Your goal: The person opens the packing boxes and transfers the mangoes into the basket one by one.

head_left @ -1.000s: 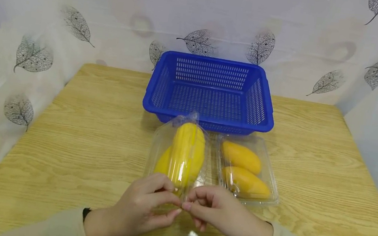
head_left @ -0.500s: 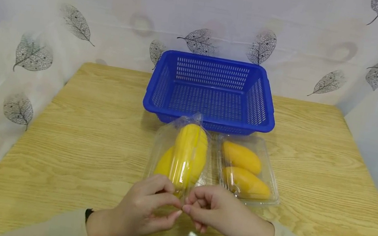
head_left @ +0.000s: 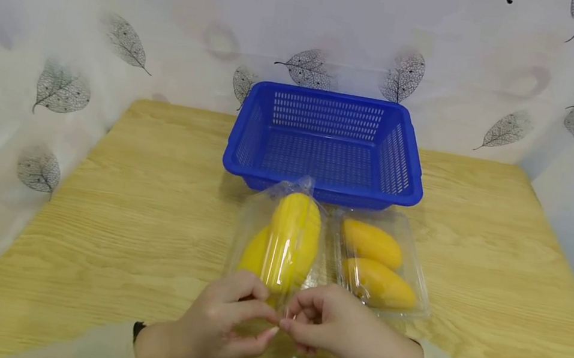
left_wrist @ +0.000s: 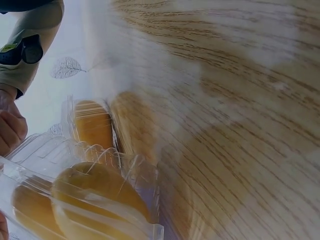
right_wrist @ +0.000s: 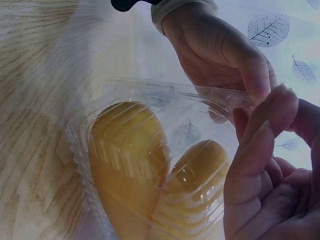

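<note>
In the head view, a clear plastic clamshell box (head_left: pixel 256 214) holds yellow mangoes (head_left: pixel 293 234). Thumb and fingertips of my left hand (head_left: pixel 219 322) pinch its near edge. Right beside them, my right hand (head_left: pixel 340 329) pinches the same edge, the two sets of fingertips almost meeting. The right wrist view shows the lid's edge (right_wrist: pixel 150 82) running into the pinching fingers, with two mangoes lying under the ribbed plastic. A second clear box (head_left: pixel 414 259), its lid down, sits to the right with two orange-yellow mangoes (head_left: pixel 381 284) inside.
A blue perforated plastic basket (head_left: pixel 321 192) stands right behind both boxes, with nothing in it. All rest on a wood-grain table (head_left: pixel 152 209). Leaf-patterned cloth (head_left: pixel 221 19) hangs around the table's back and sides.
Both hands keep their pinch on the near edge. The held box and its mangoes have shifted slightly to the right against the basket, and the head view has moved a little.
</note>
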A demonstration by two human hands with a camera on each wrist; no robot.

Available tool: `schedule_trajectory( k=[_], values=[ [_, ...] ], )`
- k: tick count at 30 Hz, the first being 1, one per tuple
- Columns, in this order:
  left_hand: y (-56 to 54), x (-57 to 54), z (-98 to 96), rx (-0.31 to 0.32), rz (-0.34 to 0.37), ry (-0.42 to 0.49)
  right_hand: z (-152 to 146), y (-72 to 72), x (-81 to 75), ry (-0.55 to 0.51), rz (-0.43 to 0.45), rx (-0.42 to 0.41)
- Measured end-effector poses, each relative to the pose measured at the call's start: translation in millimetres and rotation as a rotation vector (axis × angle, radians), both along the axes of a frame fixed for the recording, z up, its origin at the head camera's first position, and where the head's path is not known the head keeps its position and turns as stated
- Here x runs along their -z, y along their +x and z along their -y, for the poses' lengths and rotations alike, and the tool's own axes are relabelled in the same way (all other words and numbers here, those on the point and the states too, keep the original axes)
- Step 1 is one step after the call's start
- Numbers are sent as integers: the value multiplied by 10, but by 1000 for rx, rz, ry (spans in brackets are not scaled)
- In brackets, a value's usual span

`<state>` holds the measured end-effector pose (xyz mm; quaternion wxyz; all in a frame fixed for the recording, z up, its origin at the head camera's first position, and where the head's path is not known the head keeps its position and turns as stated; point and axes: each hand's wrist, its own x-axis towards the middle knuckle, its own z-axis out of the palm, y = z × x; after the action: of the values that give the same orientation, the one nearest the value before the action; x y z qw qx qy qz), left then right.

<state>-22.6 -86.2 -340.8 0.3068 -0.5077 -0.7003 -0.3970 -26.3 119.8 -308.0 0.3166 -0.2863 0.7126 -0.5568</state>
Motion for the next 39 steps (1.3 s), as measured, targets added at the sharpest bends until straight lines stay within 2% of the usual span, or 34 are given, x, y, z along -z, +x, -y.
schedule_trajectory(
  k=[5, 9, 16, 26, 33, 39],
  values=[
    [34, 31, -8, -6, 23, -2, -2, 40, 16, -29, 39, -1],
    [44, 31, -14, -10, 43, 10, 2, 44, 22, -37, 38, -2],
    [33, 17, -23, -5, 40, 32, 8, 38, 18, -50, 52, -7],
    [21, 32, -3, 27, 98, 45, 35, 30, 63, -75, 33, 12],
    [23, 40, 30, 17, 91, 26, 31, 31, 85, -109, 6, -3],
    [32, 35, 67, 12, 96, 0, 30, 32, 77, -81, -28, -6]
  ],
)
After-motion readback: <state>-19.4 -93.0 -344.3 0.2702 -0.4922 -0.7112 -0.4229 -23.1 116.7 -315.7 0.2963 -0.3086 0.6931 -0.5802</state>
